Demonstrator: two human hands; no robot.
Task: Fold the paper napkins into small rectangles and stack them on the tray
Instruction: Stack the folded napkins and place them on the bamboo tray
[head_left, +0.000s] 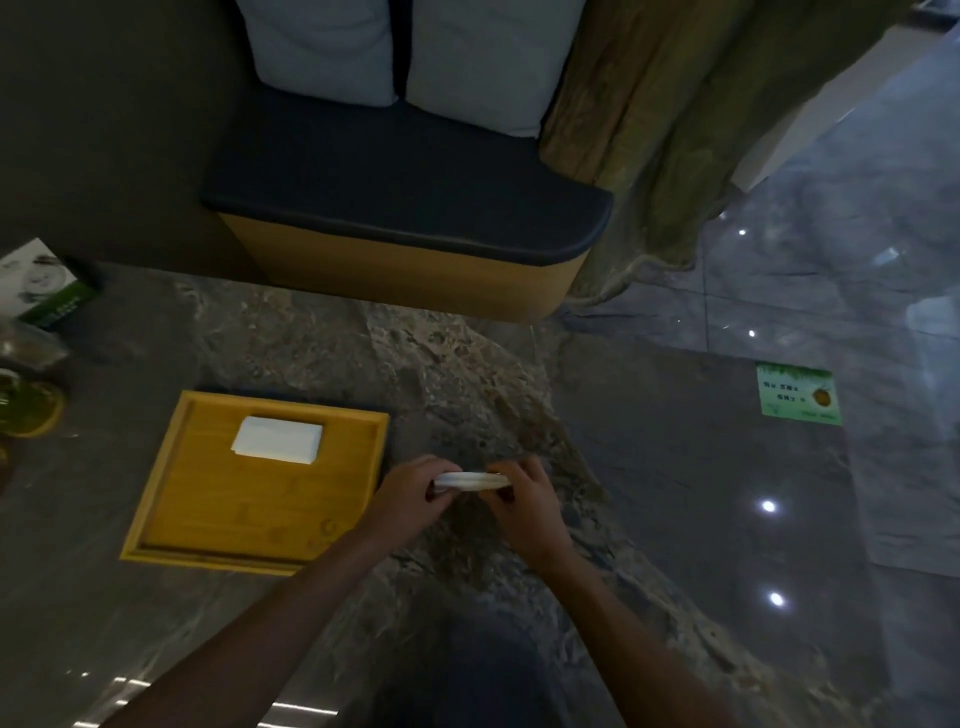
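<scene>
Both hands, left hand (410, 493) and right hand (524, 496), pinch a folded napkin (471, 480).

White napkins (277, 439) lay on a yellow wooden tray (208, 519); the bench (467, 374) beneath was grey-brown marbled stone.

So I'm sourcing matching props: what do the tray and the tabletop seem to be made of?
The tray looks like bamboo or light wood, honey-yellow with faint grain and a matte finish. The tabletop looks like polished stone, perhaps marble: grey-brown veining and sharp lamp reflections.
</scene>
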